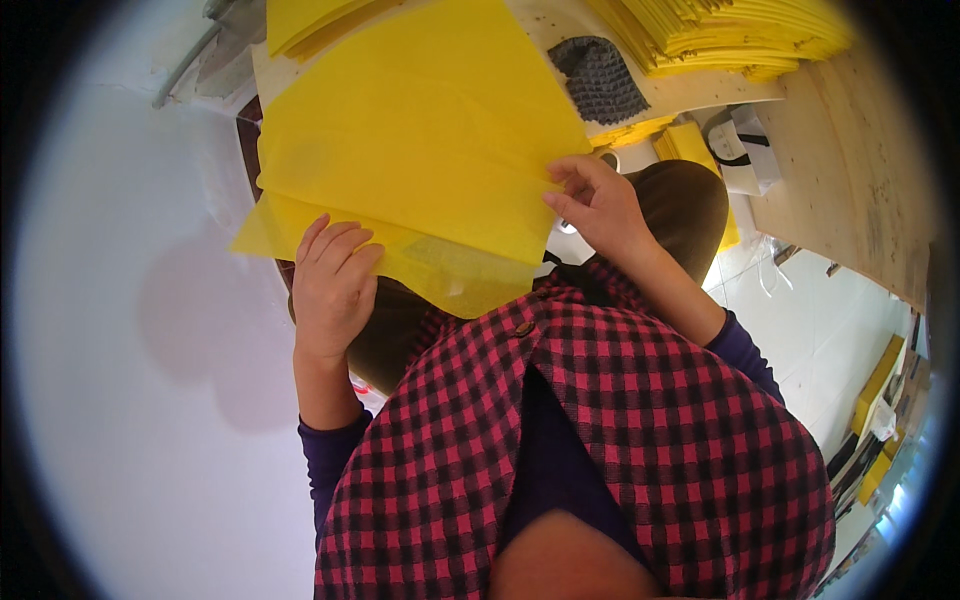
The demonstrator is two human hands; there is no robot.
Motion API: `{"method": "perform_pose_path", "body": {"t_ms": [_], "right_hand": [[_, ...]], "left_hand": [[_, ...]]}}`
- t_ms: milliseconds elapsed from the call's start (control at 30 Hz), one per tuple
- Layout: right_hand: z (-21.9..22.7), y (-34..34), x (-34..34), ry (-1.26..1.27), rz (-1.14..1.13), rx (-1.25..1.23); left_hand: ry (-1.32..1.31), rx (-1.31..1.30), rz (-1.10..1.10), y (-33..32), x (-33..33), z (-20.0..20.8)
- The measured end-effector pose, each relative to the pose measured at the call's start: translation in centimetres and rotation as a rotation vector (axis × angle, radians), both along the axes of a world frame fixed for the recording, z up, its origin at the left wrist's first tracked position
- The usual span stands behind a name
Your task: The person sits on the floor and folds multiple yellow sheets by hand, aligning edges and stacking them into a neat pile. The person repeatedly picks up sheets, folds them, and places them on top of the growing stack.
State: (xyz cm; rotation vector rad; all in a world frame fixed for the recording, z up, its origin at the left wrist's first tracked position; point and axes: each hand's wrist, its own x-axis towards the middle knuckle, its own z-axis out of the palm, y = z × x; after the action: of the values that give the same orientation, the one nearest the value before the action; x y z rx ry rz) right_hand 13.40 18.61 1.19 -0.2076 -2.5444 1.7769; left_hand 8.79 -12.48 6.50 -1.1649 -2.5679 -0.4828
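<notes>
A thin, partly see-through yellow fabric sheet (420,120) spreads over the near end of a table and droops toward my lap. Its near part lies in overlapping layers, with a pale corner hanging over my knees. My left hand (335,285) rests at the lower left of the sheet, fingers stretched out along its near edge; the thumb is hard to make out. At the sheet's right edge is my right hand (600,205), thumb and bent forefinger apart, their tips touching or just over the fabric.
A dark grey textured cloth (600,80) lies on the table right of the sheet. Stacks of folded yellow fabric (720,35) stand at the far right, and a wooden panel (850,170) rises beyond my right knee. A white wall (130,330) is on my left.
</notes>
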Motion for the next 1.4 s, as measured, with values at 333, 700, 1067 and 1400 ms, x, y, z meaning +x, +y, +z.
{"method": "perform_pose_path", "body": {"t_ms": [333, 700, 1067, 1400], "right_hand": [[2.0, -0.6, -0.1, -0.128, 0.159, -0.048], [5.7, -2.7, -0.6, 0.483, 0.773, 0.122], [7.1, -2.2, -1.1, 0.320, 0.650, 0.090], [16.7, -4.6, -2.5, 0.466, 0.580, 0.649]], "left_hand": [[-0.039, -0.012, -0.047, 1.1, -0.9, 0.6], [-0.155, -0.093, -0.053, 2.7, -1.8, 2.7], [-0.075, -0.010, -0.059, 1.3, -2.7, 3.2], [0.105, 0.041, -0.028, 3.3, -5.7, 8.9]]}}
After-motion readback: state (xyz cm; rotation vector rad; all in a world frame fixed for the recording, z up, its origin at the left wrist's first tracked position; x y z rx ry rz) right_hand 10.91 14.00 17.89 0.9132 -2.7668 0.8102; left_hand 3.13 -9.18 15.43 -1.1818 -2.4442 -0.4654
